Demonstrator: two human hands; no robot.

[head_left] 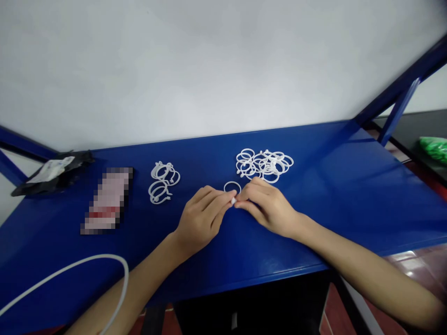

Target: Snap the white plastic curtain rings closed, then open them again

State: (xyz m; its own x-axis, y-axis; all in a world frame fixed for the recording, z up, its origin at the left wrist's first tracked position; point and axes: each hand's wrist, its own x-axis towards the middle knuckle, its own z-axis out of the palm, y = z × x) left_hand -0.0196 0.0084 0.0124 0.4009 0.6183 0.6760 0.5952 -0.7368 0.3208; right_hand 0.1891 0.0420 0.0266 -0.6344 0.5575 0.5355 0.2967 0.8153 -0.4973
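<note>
Here, the left hand (202,215) and right hand (269,204) pinch one white ring (232,182), fingertips closed; best brace it clear of the ring pile (260,161) beyond the right hand.

Pinched between the fingertips of left hand (202,216) and right hand (270,209): one thin white ring (232,182), loop pointing away from the person, pinched end partly hidden. Right of this ring and farther back: a large tangle of similar rings (274,166), overlapping, small knobs showing. Left of it, well apart: a smaller cluster of rings (165,180), short tabs sticking out.
</note>
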